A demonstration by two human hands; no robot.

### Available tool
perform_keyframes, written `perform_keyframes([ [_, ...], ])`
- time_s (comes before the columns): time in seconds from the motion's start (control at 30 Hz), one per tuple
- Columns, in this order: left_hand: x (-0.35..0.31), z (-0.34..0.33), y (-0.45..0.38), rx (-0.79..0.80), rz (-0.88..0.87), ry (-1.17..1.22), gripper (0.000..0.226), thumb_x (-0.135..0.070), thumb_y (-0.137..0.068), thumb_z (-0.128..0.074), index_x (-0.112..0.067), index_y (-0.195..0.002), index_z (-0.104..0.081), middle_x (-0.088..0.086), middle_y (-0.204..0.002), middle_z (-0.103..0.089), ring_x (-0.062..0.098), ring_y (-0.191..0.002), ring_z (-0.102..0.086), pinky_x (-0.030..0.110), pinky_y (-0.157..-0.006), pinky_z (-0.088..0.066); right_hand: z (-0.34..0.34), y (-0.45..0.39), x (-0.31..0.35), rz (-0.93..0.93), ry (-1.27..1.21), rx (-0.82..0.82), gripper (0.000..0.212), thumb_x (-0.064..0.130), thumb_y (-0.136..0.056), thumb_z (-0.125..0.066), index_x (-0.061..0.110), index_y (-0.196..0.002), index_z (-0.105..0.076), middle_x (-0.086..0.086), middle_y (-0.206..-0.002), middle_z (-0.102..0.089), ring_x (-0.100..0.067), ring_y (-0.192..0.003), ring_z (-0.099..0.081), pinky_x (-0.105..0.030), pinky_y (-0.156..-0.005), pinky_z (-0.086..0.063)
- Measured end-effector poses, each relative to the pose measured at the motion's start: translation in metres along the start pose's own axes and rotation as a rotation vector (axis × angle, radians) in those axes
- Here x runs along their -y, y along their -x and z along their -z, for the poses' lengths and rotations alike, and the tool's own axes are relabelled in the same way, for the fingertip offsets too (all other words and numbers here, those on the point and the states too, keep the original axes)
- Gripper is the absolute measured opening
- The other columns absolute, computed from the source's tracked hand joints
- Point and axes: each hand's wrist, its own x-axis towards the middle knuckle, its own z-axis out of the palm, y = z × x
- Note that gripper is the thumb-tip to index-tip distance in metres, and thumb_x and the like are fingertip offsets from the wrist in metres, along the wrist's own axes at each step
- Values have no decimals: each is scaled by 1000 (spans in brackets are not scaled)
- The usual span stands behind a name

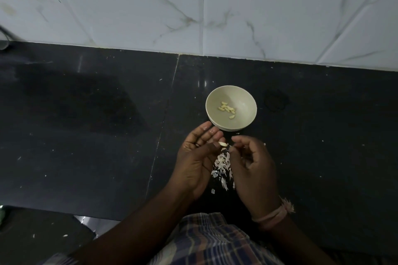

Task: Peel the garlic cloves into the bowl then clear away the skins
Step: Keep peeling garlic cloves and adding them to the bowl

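Fingers of the left hand [195, 157] lie nearly straight, palm up, with the thumb tip pressing a pale garlic clove [223, 143] against the fingertips. Clove points toward the right hand [253, 168].

Right hand: fingers curled inward, thumb and forefinger tips pinched together just beside the clove's end; whether they hold a shred of skin or touch the clove itself cannot be told. A band of pale thread [272, 217] wraps that wrist.

Bowl [244, 122]: small, cream, upright on the black countertop [86, 135], just beyond the fingertips of both hands. Contents: a loose cluster of peeled cloves [226, 108] at the bottom, about seven.

Skins [221, 165]: papery white flakes heaped on the counter between and under the two hands, near side of the bowl, none inside it. Scattered white specks lie farther out across the counter.
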Motion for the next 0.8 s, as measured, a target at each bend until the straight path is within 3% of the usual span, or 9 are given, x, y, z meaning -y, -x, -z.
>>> perform_keyframes([
  [0.3,2,2,4,23,14,-77,50,15,-70,-64,-3,-116,-65,11,-102,-75,19,-100,-73,27,-83,-60,2,4,-1,72,78,-7,11,7,-91,-72,14,-100,-73,5,-97,-68,-2,-92,-66,-12,-78,-48],
  [0.57,3,5,4,-27,40,-105,38,18,-91,-49,-2,-119,-63,14,-111,-75,23,-105,-73,31,-91,-60,-1,8,-2,-43,15,-28,11,14,-91,-72,20,-100,-69,8,-97,-69,-6,-88,-67,-21,-75,-54],
  [0.8,2,0,10,-16,-34,-189,37,16,-84,-64,-3,-116,-65,8,-95,-74,16,-91,-73,26,-79,-60,-2,5,0,-160,-78,-28,9,17,-92,-73,17,-101,-72,7,-95,-73,-5,-89,-70,-24,-77,-58],
])
